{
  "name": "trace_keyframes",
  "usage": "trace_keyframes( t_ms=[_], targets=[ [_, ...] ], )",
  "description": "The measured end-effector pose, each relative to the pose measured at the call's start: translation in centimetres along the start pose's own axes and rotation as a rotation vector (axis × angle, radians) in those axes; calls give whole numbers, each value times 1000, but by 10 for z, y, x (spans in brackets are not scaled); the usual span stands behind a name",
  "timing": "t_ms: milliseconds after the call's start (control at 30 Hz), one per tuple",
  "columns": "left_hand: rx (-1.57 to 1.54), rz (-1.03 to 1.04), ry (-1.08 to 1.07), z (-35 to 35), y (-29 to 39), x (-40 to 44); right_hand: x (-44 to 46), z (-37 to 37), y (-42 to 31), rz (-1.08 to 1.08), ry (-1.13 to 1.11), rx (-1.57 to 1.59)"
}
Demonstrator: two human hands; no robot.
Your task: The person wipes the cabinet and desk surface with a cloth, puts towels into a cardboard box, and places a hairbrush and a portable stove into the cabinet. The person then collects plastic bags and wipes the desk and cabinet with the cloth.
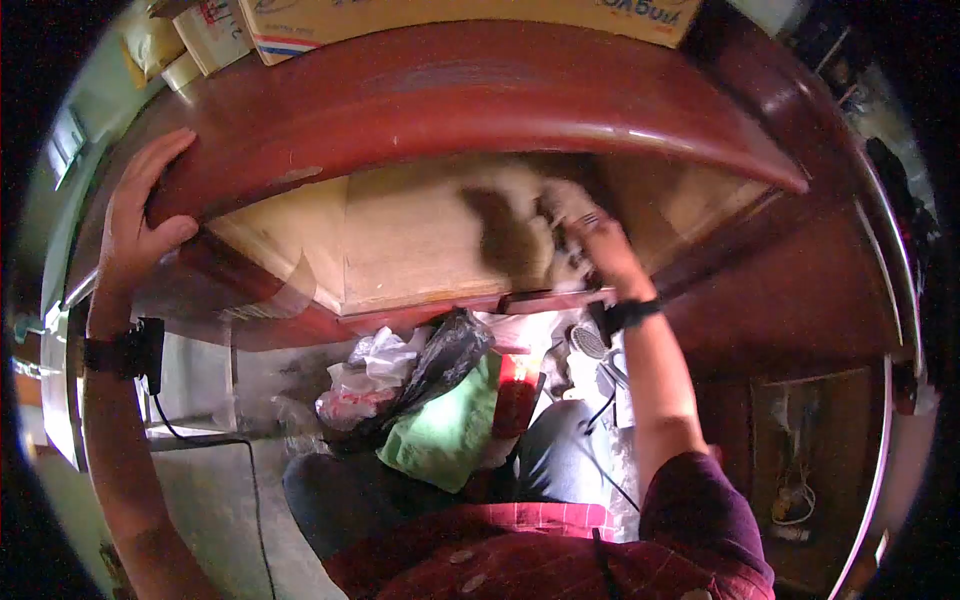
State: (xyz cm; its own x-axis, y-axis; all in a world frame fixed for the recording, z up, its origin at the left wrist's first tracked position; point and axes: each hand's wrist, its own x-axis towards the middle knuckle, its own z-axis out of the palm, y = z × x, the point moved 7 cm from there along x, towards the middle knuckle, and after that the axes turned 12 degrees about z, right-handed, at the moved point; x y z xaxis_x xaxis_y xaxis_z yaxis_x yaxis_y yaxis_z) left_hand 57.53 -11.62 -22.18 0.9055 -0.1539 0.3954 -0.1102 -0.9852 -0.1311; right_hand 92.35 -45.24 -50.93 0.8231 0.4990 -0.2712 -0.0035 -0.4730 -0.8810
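Observation:
My left hand rests with fingers and thumb apart on the left edge of a reddish-brown wooden desk. Under its top, my right hand reaches into an open compartment with a bare pale-wood bottom. The fingers of that hand are closed on what looks like a crumpled pale cloth with darker patches, pressed near the wood. Part of the cloth is hidden by the hand, and a shadow falls to its left.
Below the compartment lie white plastic bags, a black plastic bag, a green cloth and a red packet. A cardboard box stands on the desk top. A black cable hangs from my left wrist.

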Motion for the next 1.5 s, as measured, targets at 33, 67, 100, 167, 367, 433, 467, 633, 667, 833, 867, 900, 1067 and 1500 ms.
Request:
trace_keyframes(
  t_ms=[33,67,100,167,367,433,467,633,667,833,867,900,1067,1500],
  targets=[
    [-4,2,-7,0,-1,-1,27,-23,6,-135,152,-107],
    [-7,8,-19,2,-1,-1,73,-47,35,-27,314,-397],
    [-1,2,-40,3,-1,-1,114,-58,66,15,256,-461],
    [-57,-46,-20,4,-1,-1,149,-54,72,-256,377,-513],
    [79,-38,-96,6,-16,-4,176,29,67,375,361,-965],
    [26,-84,-41,9,-11,0,172,66,35,322,400,-1041],
    [30,-76,-40,10,-18,-3,173,93,23,288,417,-1027],
    [-8,-34,-8,7,-10,-1,92,263,-42,-104,58,-1066],
    [-14,-36,-11,7,-9,0,66,290,-51,-250,148,-988],
    [-24,5,-1,2,3,5,-44,340,-56,-508,-139,-840],
    [-14,6,-10,2,5,5,-43,326,-56,-507,-135,-844],
    [-21,8,-10,1,6,5,-47,311,-50,-545,-360,-694],
    [38,32,-38,3,-5,-3,11,134,29,-242,-371,-120],
    [57,68,-37,5,-9,-4,24,155,65,-113,274,-1079]
  ],
)
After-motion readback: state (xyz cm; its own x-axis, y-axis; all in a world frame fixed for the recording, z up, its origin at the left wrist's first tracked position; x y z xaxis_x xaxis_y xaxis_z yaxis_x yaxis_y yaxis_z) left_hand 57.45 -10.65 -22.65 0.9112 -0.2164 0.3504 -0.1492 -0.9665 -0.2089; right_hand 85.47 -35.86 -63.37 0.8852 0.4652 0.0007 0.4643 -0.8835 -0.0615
